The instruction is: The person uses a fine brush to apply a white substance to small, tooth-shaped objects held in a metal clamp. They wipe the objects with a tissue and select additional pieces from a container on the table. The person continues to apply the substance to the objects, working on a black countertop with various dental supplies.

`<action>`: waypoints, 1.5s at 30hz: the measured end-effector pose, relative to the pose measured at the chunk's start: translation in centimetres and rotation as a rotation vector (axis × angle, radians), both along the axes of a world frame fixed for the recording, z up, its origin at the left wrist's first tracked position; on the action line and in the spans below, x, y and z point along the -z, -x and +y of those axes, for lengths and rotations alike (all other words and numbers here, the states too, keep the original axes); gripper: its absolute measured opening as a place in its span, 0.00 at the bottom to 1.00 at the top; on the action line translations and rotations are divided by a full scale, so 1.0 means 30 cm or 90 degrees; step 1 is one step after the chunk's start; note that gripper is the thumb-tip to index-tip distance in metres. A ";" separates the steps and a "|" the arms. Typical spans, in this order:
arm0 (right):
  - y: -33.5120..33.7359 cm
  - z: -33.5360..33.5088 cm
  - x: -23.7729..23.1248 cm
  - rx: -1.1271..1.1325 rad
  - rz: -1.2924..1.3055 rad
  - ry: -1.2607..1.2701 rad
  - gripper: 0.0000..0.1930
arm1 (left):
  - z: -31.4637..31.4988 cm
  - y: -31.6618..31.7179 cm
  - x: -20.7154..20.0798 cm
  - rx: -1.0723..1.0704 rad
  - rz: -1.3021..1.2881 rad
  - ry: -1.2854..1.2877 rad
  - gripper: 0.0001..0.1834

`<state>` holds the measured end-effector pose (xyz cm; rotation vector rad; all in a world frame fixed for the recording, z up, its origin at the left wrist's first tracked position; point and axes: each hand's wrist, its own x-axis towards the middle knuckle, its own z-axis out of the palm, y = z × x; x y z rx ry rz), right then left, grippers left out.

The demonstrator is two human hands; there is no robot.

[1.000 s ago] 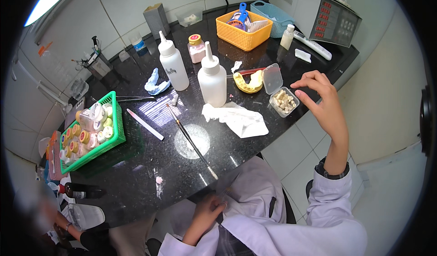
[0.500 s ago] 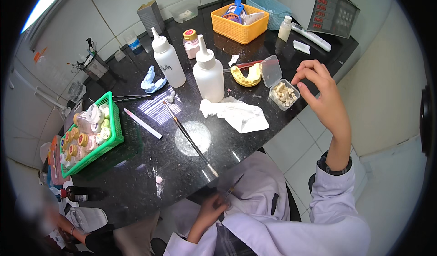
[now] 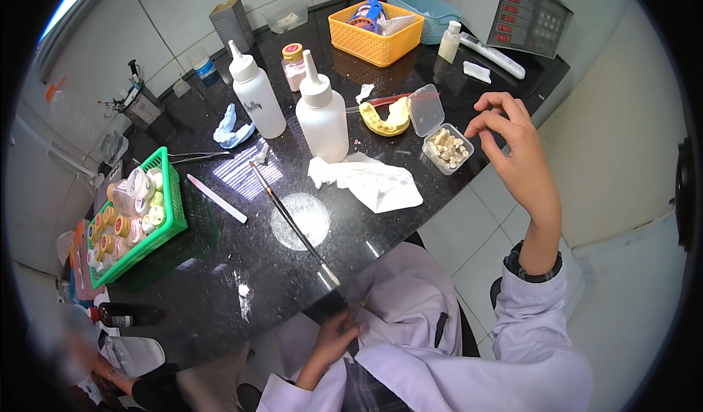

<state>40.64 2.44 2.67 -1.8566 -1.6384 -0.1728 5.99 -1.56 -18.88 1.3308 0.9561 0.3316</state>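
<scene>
Leftmost, the green basket (image 3: 173,214) of small jars sits at the tabletop (image 3: 220,280) edge, out of my working space. A white stick (image 3: 217,199) and a long brush (image 3: 293,223) lie flat on the dark stone beside it, handle toward me for an easy pick-up. My left hand (image 3: 338,335) is low at the near edge, over my lap, fingers closed round a thin tool — too small to tell what kind. Two white squeeze bottles (image 3: 323,115) stand upright mid-table with a crumpled tissue (image 3: 373,184) just before them, I'd guess for wiping. Beyond lie a yellow dental cast (image 3: 386,120) and a clear box (image 3: 447,147) of small tooth-like pieces, its lid tipped open.

My right hand (image 3: 516,148) hovers just right of that box, lifted off the tabletop, thumb and fingertips pinched together — whether a piece sits between them I cannot tell. An orange basket (image 3: 376,33) stands at the back.

Against half a second ago, the right hand keeps the same raised pinch beside the box; the left has barely shifted at the edge, and nothing on the stone has moved.
</scene>
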 end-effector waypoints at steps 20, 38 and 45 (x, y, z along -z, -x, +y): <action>0.024 0.011 0.016 -0.014 -0.035 0.080 0.03 | -0.011 0.014 0.011 0.021 0.016 -0.082 0.14; 0.013 -0.034 -0.014 -0.037 -0.038 0.148 0.05 | -0.012 0.016 0.011 0.036 0.020 -0.068 0.14; 0.014 -0.041 -0.023 -0.064 -0.028 0.151 0.08 | -0.009 0.017 0.017 0.039 0.031 -0.078 0.14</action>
